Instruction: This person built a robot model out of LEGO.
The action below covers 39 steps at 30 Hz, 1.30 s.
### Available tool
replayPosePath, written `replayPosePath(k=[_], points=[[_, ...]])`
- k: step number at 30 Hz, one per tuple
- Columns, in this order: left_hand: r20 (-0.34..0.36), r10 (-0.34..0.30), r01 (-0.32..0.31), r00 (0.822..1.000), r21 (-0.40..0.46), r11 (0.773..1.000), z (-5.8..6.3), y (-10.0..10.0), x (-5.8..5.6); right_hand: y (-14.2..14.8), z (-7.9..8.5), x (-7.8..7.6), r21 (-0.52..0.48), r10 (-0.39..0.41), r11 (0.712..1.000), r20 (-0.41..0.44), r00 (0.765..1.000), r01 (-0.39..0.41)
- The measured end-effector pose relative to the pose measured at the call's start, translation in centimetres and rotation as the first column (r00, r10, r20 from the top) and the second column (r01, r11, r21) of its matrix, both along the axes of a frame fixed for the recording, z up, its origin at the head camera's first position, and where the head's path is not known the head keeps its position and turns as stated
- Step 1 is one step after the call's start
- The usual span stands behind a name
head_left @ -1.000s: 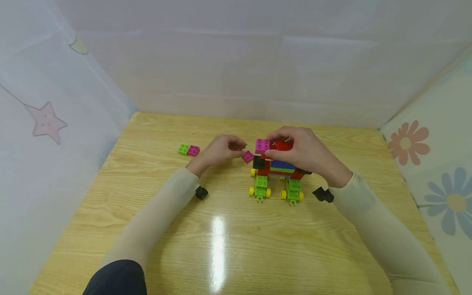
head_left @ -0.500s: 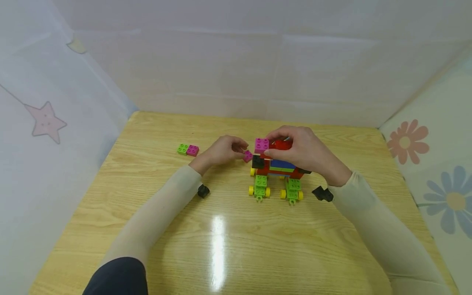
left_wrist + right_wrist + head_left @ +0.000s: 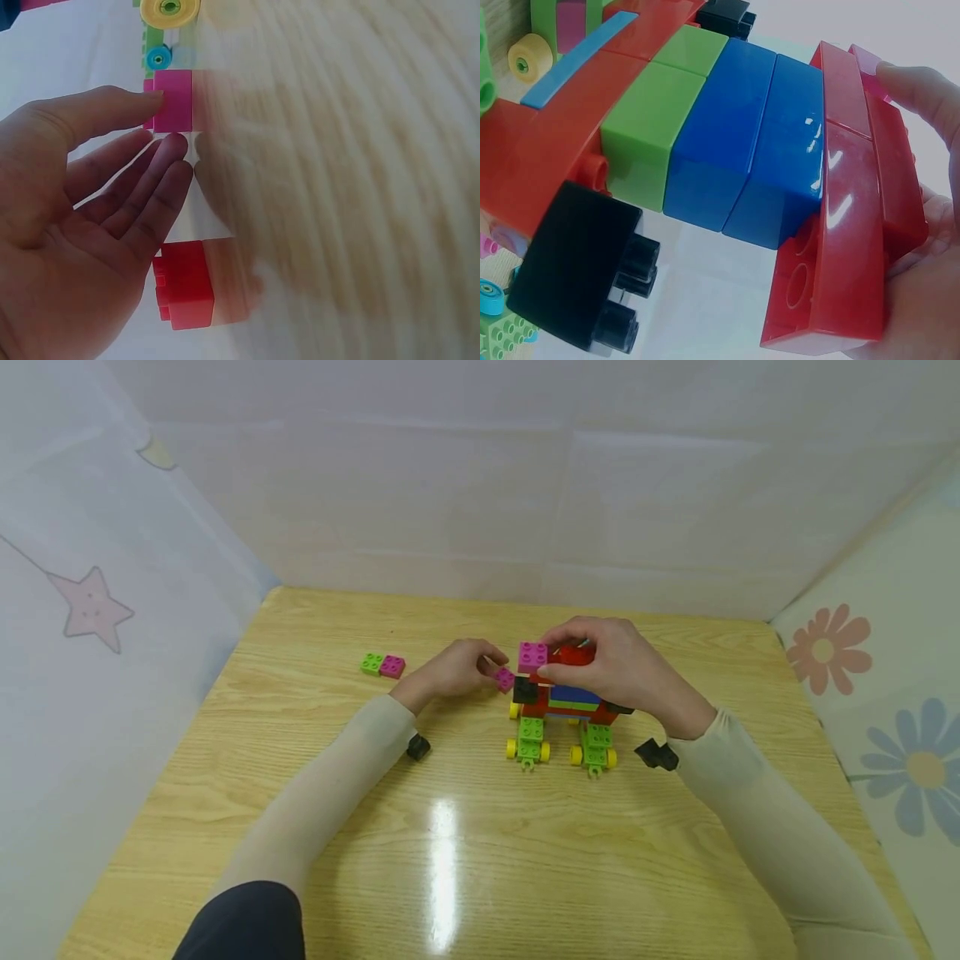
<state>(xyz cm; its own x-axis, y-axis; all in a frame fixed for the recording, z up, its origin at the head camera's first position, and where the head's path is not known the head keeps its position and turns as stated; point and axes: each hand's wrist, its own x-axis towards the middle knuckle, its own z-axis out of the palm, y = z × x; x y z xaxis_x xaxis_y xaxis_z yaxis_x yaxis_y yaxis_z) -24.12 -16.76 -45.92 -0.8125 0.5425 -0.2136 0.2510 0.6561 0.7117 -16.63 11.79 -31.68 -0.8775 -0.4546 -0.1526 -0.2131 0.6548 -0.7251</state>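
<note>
My right hand grips the top of a toy brick model, thumb on the near side. The model has red, blue, lime and black bricks, with a pink brick on top and yellow wheels under it. In the right wrist view, the palm lies behind the top red bricks. My left hand reaches a loose pink brick just left of the model. In the left wrist view, the thumb tip overlaps the studs of that pink brick, and the loosely extended fingers are right below it.
A lime brick and a magenta brick lie side by side on the wooden table, left of my left hand. Small black objects sit by the cuffs. A pale cloth hangs behind the table.
My left hand has shifted slightly to the right, its fingertips closer around the loose pink brick. The right hand and the model stay in place.
</note>
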Motion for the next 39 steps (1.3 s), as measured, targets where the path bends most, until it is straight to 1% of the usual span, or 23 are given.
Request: replayPosePath(k=[8,14,18,26,35,39], points=[[-0.001,-0.022,0.022,1.0,-0.009,1.0,-0.04,0.25,0.06,0.0,0.07,0.0,0.003,0.004,1.0,0.002,1.0,-0.004],[-0.026,-0.047,0.046,0.999,-0.029,0.999,-0.29,0.36,-0.07,0.01,0.06,0.07,0.006,0.001,1.0,0.005,1.0,-0.001],[-0.036,-0.051,0.05,0.998,-0.03,0.998,-0.3,0.39,-0.09,0.03,0.05,0.07,0.006,0.001,1.0,0.0,1.0,-0.001],[-0.042,-0.036,0.035,0.998,-0.029,0.999,-0.25,0.39,0.0,0.05,0.01,0.05,0.004,0.003,1.0,-0.004,1.0,-0.003],[-0.018,-0.013,0.013,1.0,0.004,1.0,-0.19,0.17,0.17,-0.02,0.09,0.07,0.013,0.001,1.0,-0.004,1.0,0.0],[-0.012,0.004,-0.004,1.0,0.021,1.0,-0.34,0.01,0.19,-0.09,0.1,0.11,0.011,0.0,1.0,-0.001,1.0,0.0]])
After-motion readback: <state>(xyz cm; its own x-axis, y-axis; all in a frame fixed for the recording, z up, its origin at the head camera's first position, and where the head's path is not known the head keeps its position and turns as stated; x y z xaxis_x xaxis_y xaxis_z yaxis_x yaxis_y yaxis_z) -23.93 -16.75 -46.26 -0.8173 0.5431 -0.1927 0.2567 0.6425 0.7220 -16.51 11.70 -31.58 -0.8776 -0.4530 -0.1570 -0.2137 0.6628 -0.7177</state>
